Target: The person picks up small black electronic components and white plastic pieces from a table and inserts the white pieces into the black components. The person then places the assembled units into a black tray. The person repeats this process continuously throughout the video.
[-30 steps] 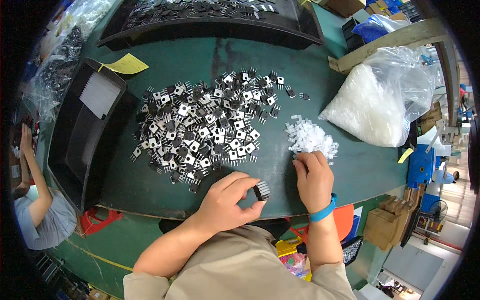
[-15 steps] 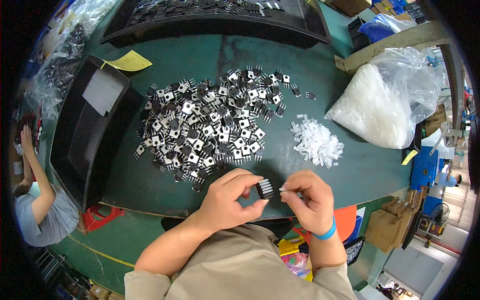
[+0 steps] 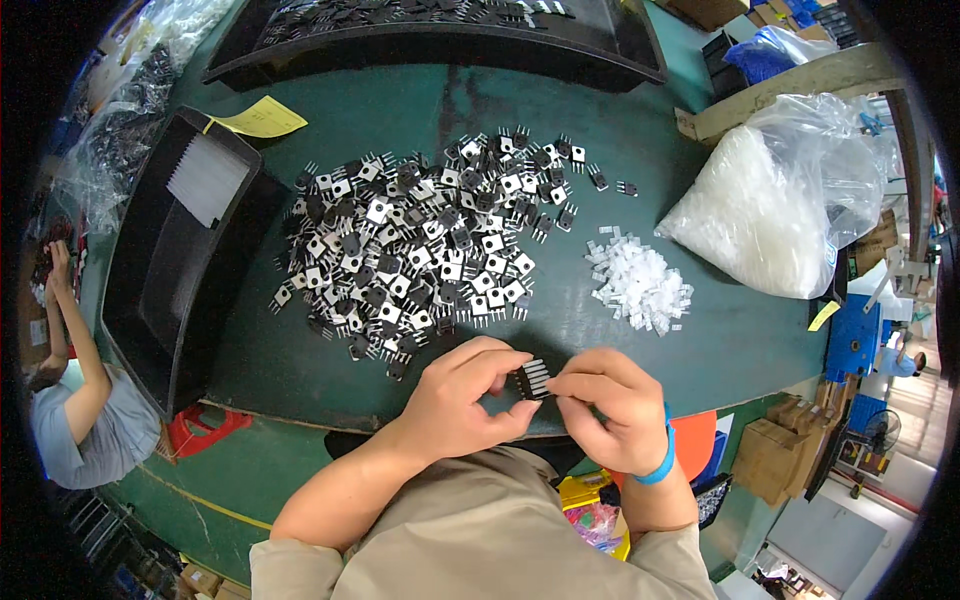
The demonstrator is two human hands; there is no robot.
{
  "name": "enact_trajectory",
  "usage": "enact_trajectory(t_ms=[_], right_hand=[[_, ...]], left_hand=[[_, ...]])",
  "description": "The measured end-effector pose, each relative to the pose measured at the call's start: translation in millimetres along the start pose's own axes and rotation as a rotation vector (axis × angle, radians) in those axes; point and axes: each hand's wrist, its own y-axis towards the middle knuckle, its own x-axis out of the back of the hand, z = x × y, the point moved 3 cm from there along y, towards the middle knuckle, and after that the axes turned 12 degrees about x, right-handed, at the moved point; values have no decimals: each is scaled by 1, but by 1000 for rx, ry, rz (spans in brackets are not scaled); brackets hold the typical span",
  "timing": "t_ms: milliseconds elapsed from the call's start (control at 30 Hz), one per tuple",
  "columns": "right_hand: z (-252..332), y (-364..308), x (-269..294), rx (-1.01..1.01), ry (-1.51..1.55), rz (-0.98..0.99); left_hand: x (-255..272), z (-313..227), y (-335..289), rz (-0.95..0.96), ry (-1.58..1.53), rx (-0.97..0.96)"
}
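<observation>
A short stack of black transistors [image 3: 534, 379], with pale strips along its side, is pinched between the thumb and fingers of my left hand [image 3: 468, 392]. My right hand [image 3: 612, 405], a blue band at its wrist, meets the stack's right side with closed fingertips. Whatever those fingertips pinch is too small and covered to make out. Beyond my left hand spreads a heap of loose transistors [image 3: 410, 250] with metal legs. A smaller pile of little translucent white pieces [image 3: 640, 283] lies beyond my right hand.
A black bin [image 3: 150, 290] holding a white ridged stack [image 3: 207, 180] stands at left. Across the back is a black tray [image 3: 430, 55] of more parts. At right sits a clear bag [image 3: 760, 215] of white pieces. Another person [image 3: 90, 420] is at far left.
My right hand has moved left, and its fingertips now touch the stack. A small white piece seen in them before is now hidden. My left hand stays nearly in place.
</observation>
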Motion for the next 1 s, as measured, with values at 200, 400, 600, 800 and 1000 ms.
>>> enact_trajectory(t_ms=[200, 400, 600, 800, 1000], right_hand=[[2, -10, -1, -47, 55, -90], [-37, -17, 9, -331, -429, -75], [-60, -12, 12, -343, -640, -196], [-55, -7, 13, -303, -519, -204], [-32, -17, 2, -295, 147, -231]], left_hand=[[0, 1, 1, -2, -11, -1], [-1, 1, 1, -10, -15, -2], [0, -1, 2, -3, -11, -16], [1, 0, 1, -3, -32, 5], [0, 1, 0, 10, -59, 33]])
